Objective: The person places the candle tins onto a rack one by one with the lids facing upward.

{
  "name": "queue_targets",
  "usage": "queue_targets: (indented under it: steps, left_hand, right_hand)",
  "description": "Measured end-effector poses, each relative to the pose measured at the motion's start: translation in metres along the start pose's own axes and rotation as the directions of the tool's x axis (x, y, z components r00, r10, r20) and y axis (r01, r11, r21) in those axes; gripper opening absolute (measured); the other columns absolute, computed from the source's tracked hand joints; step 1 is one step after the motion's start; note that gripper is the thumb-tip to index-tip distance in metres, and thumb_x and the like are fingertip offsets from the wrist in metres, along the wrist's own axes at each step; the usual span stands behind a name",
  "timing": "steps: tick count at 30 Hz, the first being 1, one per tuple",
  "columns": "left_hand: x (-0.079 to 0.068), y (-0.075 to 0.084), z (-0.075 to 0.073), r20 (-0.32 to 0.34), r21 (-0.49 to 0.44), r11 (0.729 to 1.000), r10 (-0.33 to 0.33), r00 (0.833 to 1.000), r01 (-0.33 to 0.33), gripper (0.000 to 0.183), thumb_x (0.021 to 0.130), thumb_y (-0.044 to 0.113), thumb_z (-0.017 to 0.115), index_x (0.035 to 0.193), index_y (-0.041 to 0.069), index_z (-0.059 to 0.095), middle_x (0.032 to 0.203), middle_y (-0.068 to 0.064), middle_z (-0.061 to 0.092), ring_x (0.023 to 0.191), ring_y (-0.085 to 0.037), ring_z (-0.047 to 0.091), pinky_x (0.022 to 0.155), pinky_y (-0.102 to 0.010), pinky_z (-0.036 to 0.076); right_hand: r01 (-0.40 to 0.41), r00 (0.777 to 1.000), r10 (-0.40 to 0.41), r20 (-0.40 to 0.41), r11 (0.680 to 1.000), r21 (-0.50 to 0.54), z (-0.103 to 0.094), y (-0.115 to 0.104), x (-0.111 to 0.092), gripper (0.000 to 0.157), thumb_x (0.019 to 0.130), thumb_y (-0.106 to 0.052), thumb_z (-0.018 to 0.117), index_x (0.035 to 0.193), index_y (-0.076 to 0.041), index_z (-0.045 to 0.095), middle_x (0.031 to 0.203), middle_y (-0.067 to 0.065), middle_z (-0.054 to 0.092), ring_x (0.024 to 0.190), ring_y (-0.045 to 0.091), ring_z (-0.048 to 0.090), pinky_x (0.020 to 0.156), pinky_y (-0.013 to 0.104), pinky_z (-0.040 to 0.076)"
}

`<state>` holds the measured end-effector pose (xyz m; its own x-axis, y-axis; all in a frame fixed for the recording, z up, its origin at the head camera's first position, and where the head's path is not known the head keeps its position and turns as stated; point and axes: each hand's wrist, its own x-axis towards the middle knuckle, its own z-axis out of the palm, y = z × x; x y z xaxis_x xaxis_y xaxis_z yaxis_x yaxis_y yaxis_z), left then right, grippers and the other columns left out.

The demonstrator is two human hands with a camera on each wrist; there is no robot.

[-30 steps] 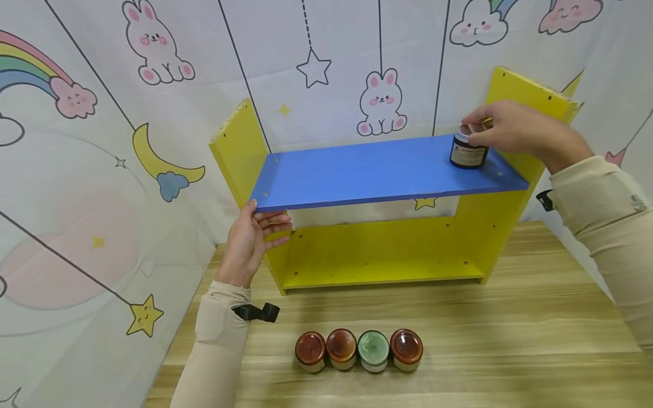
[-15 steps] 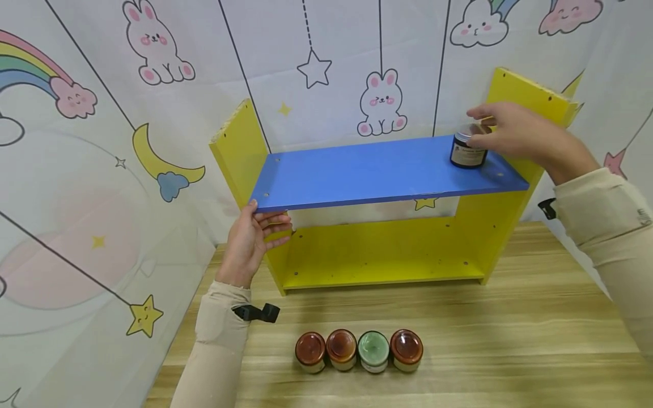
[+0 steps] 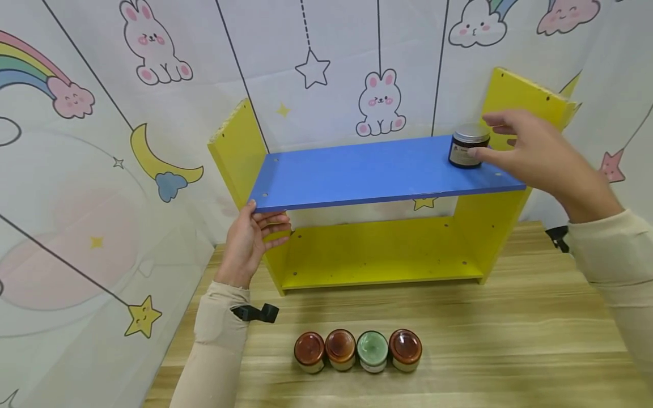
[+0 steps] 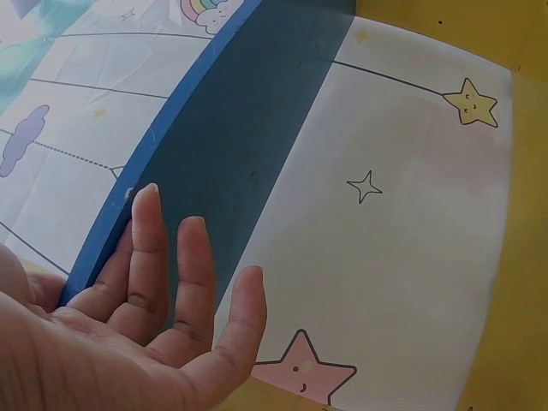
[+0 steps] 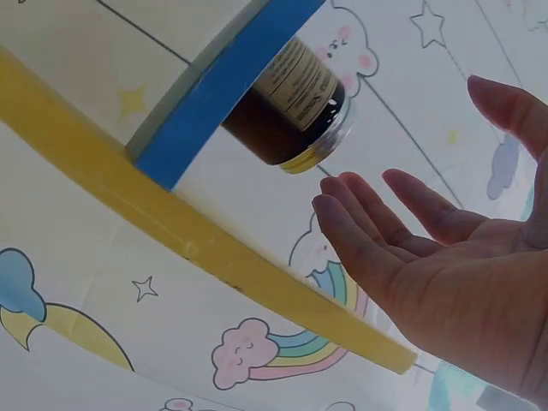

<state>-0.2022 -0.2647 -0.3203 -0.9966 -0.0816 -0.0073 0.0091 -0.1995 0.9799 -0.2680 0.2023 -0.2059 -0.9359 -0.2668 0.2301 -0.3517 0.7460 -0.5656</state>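
Upper right in the head view, the jar [image 3: 464,143] stands on the blue shelf [image 3: 347,173], beside but apart from the right hand [image 3: 543,156], fingers spread; its thumb hides some label. Left of centre, the left hand [image 3: 247,243] pinches the shelf, thumb mostly hidden in the wrist view

Dark brown jar [image 3: 465,146]: silver lid [image 3: 471,134] fitted, pale printed label [image 3: 460,156] facing front; stands upright on the right end of the blue shelf board [image 3: 357,173]. Blue shelf board: flat, spans between yellow side panels [image 3: 520,93], round marks near both ends, slight wear along front edge.
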Motion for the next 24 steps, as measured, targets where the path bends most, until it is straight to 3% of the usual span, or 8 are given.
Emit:
queue_targets:
  steps: [15,17,21,22,24]
  left_hand:
    - [-0.001,-0.001,-0.001,0.007,0.005,1.000,0.005,1.000,-0.005,0.059,0.111,0.048,0.023,0.124,0.003,0.059,0.094,0.001,0.075,0.102,-0.025,0.068,0.097,-0.049,0.051]
    - [-0.001,-0.001,-0.001,0.007,0.004,1.000,0.004,1.000,-0.004,0.059,0.111,0.048,0.023,0.124,0.003,0.059,0.095,0.001,0.075,0.102,-0.026,0.067,0.098,-0.050,0.050]
    - [-0.001,0.000,-0.001,0.008,0.003,1.000,0.004,1.000,-0.004,0.059,0.111,0.048,0.023,0.124,0.003,0.059,0.095,0.001,0.075,0.102,-0.025,0.068,0.096,-0.048,0.052]
    - [-0.001,0.000,-0.001,0.007,0.003,1.000,0.004,1.000,-0.004,0.059,0.111,0.048,0.023,0.124,0.003,0.059,0.094,0.001,0.075,0.101,-0.025,0.068,0.096,-0.048,0.052]
    - [-0.001,0.000,-0.001,0.007,0.006,1.000,0.005,1.000,-0.005,0.058,0.111,0.047,0.023,0.124,0.003,0.059,0.094,0.001,0.075,0.100,-0.024,0.068,0.095,-0.048,0.052]
  right_hand:
    - [0.096,0.994,-0.093,-0.064,0.994,0.047,0.031,-0.002,-0.052,0.070,0.094,-0.039,0.073,0.148,-0.001,0.046,0.148,0.021,0.050,0.131,0.045,0.050,0.102,0.062,0.041]
    - [0.103,0.993,-0.100,-0.067,0.994,0.035,0.036,-0.001,-0.058,0.068,0.093,-0.038,0.074,0.147,-0.003,0.049,0.146,0.019,0.052,0.128,0.043,0.054,0.106,0.044,0.047]
    - [0.125,0.990,-0.122,-0.076,0.991,0.038,0.044,0.000,-0.069,0.064,0.092,-0.032,0.077,0.144,-0.005,0.052,0.142,0.017,0.056,0.125,0.040,0.056,0.106,0.041,0.046]
    - [0.128,0.989,-0.125,-0.080,0.991,0.030,0.047,0.001,-0.071,0.063,0.092,-0.032,0.077,0.144,-0.006,0.052,0.141,0.016,0.057,0.124,0.039,0.057,0.106,0.034,0.046]
    - [0.139,0.988,-0.135,-0.078,0.989,0.042,0.052,0.002,-0.076,0.062,0.092,-0.028,0.078,0.143,-0.005,0.053,0.140,0.017,0.058,0.123,0.038,0.057,0.105,0.051,0.043]
